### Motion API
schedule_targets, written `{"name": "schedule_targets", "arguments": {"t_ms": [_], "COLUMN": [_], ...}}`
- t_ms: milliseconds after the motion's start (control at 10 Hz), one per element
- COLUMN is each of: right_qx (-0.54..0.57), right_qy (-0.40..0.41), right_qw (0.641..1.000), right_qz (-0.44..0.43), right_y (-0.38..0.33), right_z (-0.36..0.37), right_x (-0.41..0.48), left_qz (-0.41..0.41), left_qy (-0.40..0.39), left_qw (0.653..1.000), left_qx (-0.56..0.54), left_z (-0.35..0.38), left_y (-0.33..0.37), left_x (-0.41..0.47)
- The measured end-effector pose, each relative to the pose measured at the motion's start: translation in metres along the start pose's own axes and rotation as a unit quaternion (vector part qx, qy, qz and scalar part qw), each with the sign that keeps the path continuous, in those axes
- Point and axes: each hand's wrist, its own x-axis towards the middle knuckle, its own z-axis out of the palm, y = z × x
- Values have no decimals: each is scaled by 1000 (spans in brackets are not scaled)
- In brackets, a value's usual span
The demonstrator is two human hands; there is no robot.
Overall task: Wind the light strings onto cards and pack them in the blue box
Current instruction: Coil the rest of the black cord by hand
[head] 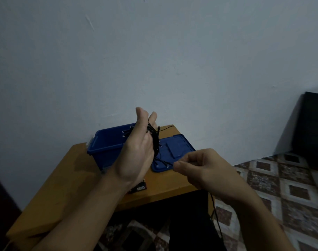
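Both forearms are bare down to the left hand and right hand. Below the table's near edge shows a leg in black trousers.

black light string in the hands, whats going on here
A thin black light string is looped around the left hand, fingers straight, while the right hand pinches its loose strand. The blue plastic box stands open on the wooden table, its flat blue lid beside it. No card shows.

The left hand covers part of the blue box; what the light string winds round is unclear
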Motion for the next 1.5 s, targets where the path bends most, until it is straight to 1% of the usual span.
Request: {"name": "schedule_targets", "arguments": {"t_ms": [100, 200, 300, 400, 500, 600, 700, 800, 900, 1000, 1100, 1200, 1300, 1500], "right_qx": [3, 28, 73, 128, 143, 153, 166, 182, 199, 231, 280, 240, 174, 161], "right_qy": [11, 38, 39, 41, 56, 50, 35, 32, 33, 4, -35, 6, 47, 42], "right_qw": [1000, 999, 996, 990, 986, 984, 981, 977, 972, 965, 950, 962, 977, 979], "right_qz": [2, -20, -39, -52, -68, -76, -90, -110, -117, -125, -137, -127, -111, -118], "right_y": [-1, -1, -2, -5, -5, -6, -8, -6, -4, -3, -2, -2, -1, 1], "right_z": [-1, 0, 3, 3, 0, -2, -1, -1, -2, -2, -4, -4, 1, 4], "right_x": [-1, 0, 0, -1, -1, -2, -4, -3, -2, -2, -3, -2, 0, 3], "left_qz": [-19, -60, -94, -104, -107, -133, -141, -100, -115, -242, -232, -204, -178, -173], "left_qy": [4, -5, -18, -10, -27, -94, -108, -149, -124, -165, -211, -228, -243, -276], "left_qw": [999, 994, 986, 978, 979, 971, 973, 965, 972, 931, 924, 930, 938, 941], "left_qx": [41, 94, 136, 178, 173, 173, 150, 193, 161, 219, 219, 202, 169, 95], "left_z": [-2, -3, -3, -7, -19, -29, -30, -24, -22, -14, -15, -6, -8, -15], "left_y": [-1, -2, -4, -13, -22, -32, -37, -42, -42, -27, -15, -10, -11, -18], "left_x": [0, 0, -4, 7, 6, 3, 5, 6, 11, 13, -5, -7, -9, -2]}}
